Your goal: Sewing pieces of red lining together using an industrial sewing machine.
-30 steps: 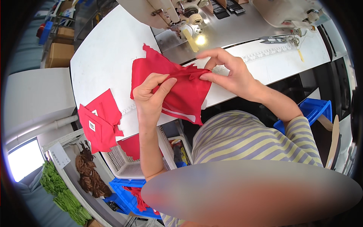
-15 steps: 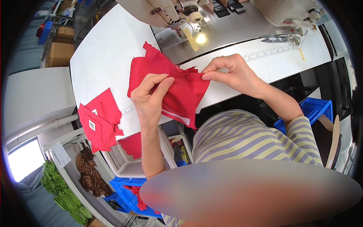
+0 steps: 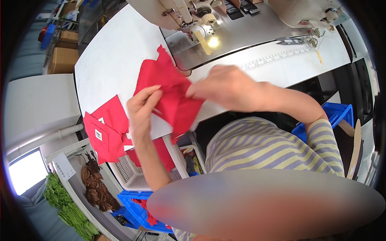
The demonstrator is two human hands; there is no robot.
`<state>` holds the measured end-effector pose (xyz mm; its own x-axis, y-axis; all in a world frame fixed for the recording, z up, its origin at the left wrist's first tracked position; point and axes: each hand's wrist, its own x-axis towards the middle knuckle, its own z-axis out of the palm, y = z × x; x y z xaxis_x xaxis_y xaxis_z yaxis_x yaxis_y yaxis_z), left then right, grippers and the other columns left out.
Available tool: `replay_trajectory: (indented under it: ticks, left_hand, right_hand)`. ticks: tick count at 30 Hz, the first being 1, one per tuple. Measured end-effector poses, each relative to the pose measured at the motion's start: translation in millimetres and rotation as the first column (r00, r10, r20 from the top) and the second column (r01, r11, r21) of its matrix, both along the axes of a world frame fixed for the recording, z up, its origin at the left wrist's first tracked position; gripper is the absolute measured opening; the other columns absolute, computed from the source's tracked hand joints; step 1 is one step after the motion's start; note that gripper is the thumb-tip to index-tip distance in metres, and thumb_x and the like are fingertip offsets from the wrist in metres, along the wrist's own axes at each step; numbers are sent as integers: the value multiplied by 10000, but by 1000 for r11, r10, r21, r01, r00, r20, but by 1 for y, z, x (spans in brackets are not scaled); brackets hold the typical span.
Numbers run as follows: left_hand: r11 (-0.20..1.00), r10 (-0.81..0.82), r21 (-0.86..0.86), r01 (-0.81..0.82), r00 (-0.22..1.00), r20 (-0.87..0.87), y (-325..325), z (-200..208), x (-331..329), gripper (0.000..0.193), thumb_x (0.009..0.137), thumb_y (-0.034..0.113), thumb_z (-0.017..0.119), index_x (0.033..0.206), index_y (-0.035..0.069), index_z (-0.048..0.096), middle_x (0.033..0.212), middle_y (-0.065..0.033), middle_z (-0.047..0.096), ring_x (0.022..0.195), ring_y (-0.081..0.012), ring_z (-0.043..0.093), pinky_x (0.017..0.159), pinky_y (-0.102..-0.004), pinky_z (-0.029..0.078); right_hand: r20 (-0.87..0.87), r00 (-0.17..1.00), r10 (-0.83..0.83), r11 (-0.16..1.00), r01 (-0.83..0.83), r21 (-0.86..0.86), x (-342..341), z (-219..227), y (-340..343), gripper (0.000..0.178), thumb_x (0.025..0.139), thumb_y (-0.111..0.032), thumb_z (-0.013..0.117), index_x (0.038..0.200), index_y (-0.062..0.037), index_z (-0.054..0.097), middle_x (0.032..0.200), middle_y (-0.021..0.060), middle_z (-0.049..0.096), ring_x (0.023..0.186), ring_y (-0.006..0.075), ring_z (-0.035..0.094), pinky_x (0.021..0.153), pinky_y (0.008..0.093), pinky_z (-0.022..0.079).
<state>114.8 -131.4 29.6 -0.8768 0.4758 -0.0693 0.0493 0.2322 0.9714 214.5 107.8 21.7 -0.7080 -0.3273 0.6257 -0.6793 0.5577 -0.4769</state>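
A piece of red fabric point(image 3: 163, 76) hangs between my hands over the front edge of the white table. My left hand point(image 3: 142, 106) pinches its left part between thumb and fingers. On the right side of the cloth, my right hand point(image 3: 225, 88) is closed on it, smeared by motion. To the left lies a small stack of red fabric pieces point(image 3: 106, 128) with white labels, partly over the table's edge. Beyond the cloth stands a sewing machine point(image 3: 189, 20), its needle area lit by a small lamp.
Under the table edge a white plastic basket point(image 3: 132, 180) holds more red cloth. A blue crate point(image 3: 138, 209) stands below it. Thread snips point(image 3: 295, 41) and a ruler strip point(image 3: 273, 58) lie at the right. Brown point(image 3: 96, 184) and green bundles point(image 3: 74, 213) fill the lower left.
Both hands have moved left with the red fabric, and the right one has come closer to the left. The cloth is now more bunched between them.
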Motion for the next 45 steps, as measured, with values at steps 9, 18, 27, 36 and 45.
replay_trajectory:
  ticks: [9, 18, 27, 36, 45]
  left_hand:
    - [546, -503, -753, -368, 575, -646, -22, 111, 8, 85, 829, 52, 544, 845, 36, 625, 820, -84, 629, 791, -227, 597, 781, -327, 380]
    - [865, -487, -500, 47, 323, -811, 91, -59, -88, 89, 782, 113, 636, 860, 89, 673, 810, -44, 618, 800, -189, 610, 772, -352, 417]
    - [880, -424, -266, 392, 903, -72, 123, -33, -122, 162, 711, 37, 767, 830, 11, 660, 747, -24, 639, 695, -87, 579, 642, -215, 458]
    - [886, -428, -254, 388, 894, -129, 136, -31, -131, 347, 682, 90, 821, 981, 9, 663, 872, -23, 661, 823, -115, 597, 746, -262, 482]
    - [869, -471, -310, 386, 838, -277, 135, -51, -148, 357, 675, 116, 815, 980, 2, 668, 908, -56, 682, 823, -160, 601, 752, -322, 492]
  right_hand:
    - [-85, 989, 118, 974, -132, -186, -29, -17, -104, 246, 760, -73, 615, 996, -14, 576, 821, 106, 644, 807, 243, 666, 862, 394, 524]
    - [-314, 934, -171, 905, 275, 325, -35, -57, 13, 118, 707, -90, 586, 786, -41, 514, 713, 102, 615, 709, 243, 635, 705, 340, 518]
    - [-379, 915, -139, 872, 295, 391, -42, -48, 38, 173, 665, -104, 612, 802, 2, 605, 852, 108, 644, 851, 224, 635, 799, 326, 497]
    - [-335, 925, -178, 865, 309, 395, -50, -56, 42, 130, 666, -99, 616, 757, -15, 579, 840, 107, 639, 792, 221, 634, 758, 306, 500]
    - [-273, 940, -203, 894, 292, 340, -56, -58, 44, 112, 654, -110, 618, 723, -55, 549, 770, 59, 568, 731, 201, 573, 694, 309, 469]
